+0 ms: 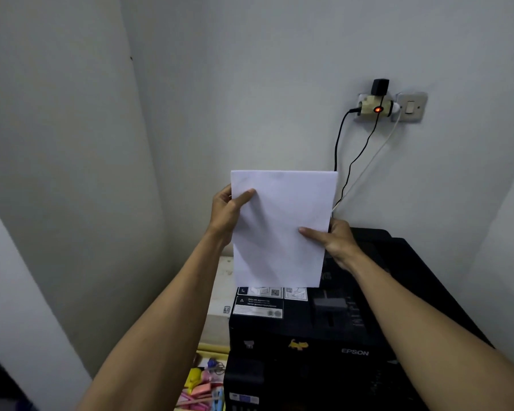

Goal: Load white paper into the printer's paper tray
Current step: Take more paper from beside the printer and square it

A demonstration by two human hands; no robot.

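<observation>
A stack of white paper [282,221] is held upright above the rear of a black Epson printer [324,336]. My left hand [224,215] grips the paper's upper left edge, thumb on the front. My right hand [334,241] grips the right edge lower down, thumb across the sheet. The paper's bottom edge hangs just over the printer's back, above the label stickers [261,304]. The paper hides the rear feed slot.
A wall socket with adapter and plugs [376,105] and a light switch [410,106] sit above, with cables [350,161] running down behind the printer. A pale shelf [220,292] and colourful stationery [204,384] lie left of the printer. Walls close in on both sides.
</observation>
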